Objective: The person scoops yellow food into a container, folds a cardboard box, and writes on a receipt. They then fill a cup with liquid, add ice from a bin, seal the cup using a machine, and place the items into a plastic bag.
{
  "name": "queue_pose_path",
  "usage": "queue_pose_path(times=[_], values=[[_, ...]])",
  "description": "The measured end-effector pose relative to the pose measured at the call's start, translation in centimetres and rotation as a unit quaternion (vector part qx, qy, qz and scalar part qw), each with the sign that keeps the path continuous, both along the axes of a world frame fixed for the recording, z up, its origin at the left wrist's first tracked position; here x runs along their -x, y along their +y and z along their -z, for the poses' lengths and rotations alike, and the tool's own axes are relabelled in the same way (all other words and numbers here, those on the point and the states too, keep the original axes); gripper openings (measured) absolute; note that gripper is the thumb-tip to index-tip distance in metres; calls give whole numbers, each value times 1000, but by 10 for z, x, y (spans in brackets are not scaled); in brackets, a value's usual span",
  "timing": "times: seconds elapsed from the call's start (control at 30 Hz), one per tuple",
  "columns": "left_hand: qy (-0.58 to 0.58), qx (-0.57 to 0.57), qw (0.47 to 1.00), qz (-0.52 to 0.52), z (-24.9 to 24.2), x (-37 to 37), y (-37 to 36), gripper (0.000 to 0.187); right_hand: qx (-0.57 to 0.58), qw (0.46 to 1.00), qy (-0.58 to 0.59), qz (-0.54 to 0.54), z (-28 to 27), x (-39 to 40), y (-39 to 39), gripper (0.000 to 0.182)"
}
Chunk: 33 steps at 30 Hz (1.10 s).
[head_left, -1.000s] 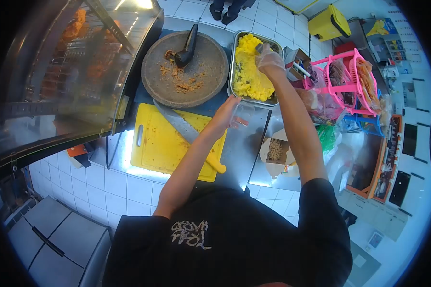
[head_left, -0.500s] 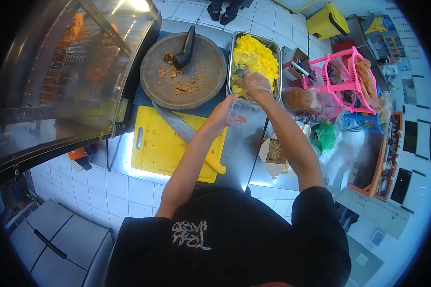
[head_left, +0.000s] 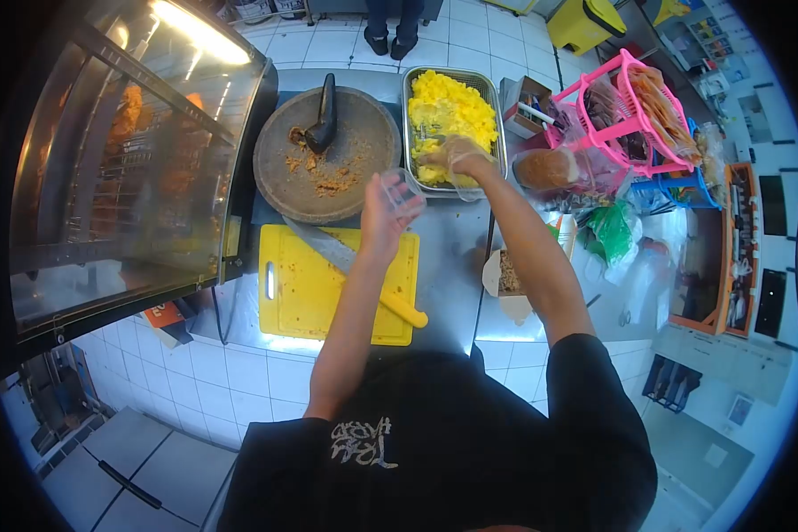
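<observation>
My left hand (head_left: 384,222) is raised over the near edge of the stone mortar. It holds a small clear plastic tub (head_left: 402,189), which is tilted. My right hand (head_left: 461,161), in a thin clear plastic glove, reaches into a metal tray (head_left: 503,146). Crumbly yellow food (head_left: 448,102) fills much of that tray. The right fingers are bent down at the food, and what they hold is hidden. In the wide stone mortar (head_left: 275,168) lie a dark pestle (head_left: 324,120) and brown paste. Below it, a large knife (head_left: 399,306) with a yellow handle rests on a yellow cutting board (head_left: 293,293).
A glass-fronted cabinet (head_left: 151,168) with lit food stands at the left. To the right are a pink basket (head_left: 629,106), bagged bread (head_left: 545,168), a green bag (head_left: 610,232) and a box of brown crumbs (head_left: 509,277). Another person's legs (head_left: 393,22) are beyond the counter.
My left hand has moved left with the tub, away from the tray, turning its palm up. My right hand has shifted slightly left within the tray, and the grey utensil near it is now hard to see.
</observation>
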<state>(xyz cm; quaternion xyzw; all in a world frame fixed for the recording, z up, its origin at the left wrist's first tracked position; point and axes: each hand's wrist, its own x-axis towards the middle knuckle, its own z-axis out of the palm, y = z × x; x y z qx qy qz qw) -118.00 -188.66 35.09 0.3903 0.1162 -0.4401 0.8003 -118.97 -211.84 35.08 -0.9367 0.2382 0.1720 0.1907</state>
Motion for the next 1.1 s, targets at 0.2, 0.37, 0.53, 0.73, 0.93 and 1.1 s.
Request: queue_pose_path(times=[0.2,0.37,0.53,0.73,0.93,1.1], values=[[-119,-49,991,-24,-4,-41,-39,64,-134,964,-70,217,-45,26,-13,71],[-61,-5,998,33,-10,-42,-99,58,-134,947,-165,242,-95,36,8,73],[11,140,988,61,8,-34,-134,50,31,973,-222,62,-105,53,38,57],[-1,173,982,74,-15,-25,-116,51,31,941,-335,42,-102,70,44,44],[48,215,972,76,-8,-24,-108,49,33,936,-351,-12,-114,76,45,44],[53,201,975,81,-1,-21,-102,48,9,972,-230,38,-131,69,45,39]])
